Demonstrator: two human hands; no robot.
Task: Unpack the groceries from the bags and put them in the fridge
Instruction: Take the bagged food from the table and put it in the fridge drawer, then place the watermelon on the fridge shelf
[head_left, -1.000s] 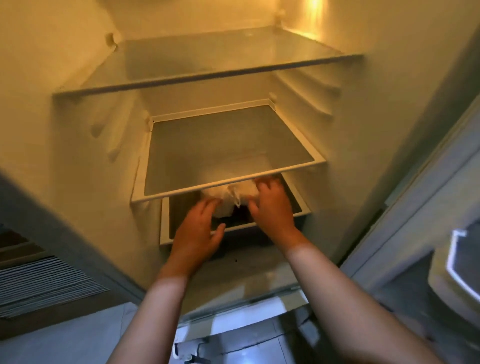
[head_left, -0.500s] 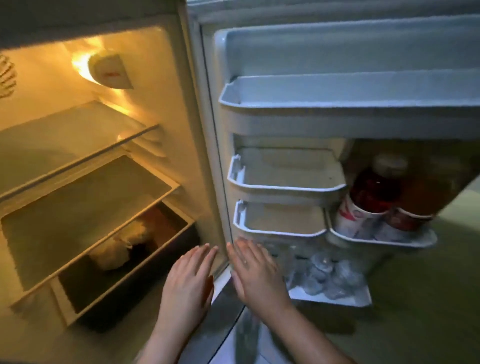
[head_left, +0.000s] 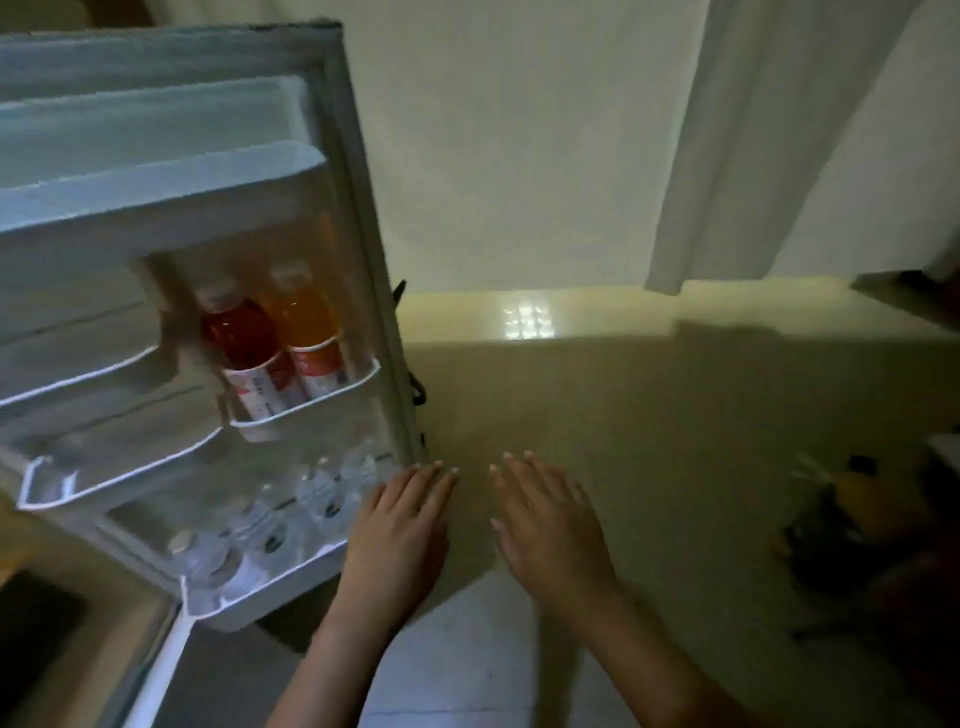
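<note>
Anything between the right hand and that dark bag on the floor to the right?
Nothing visible. Bare floor lies between the open right hand and the bag; the left hand is also empty, beside the fridge door.

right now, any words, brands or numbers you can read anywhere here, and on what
No text can be read.
Red-drink plastic bottle: red and white label with marks, too blurred to read.
Orange-drink plastic bottle: red and white label, too blurred to read.
Clear water bottles in the bottom door shelf: dark marks on the labels, too small and blurred to read.
White fridge door: no sign or number shows.
</note>
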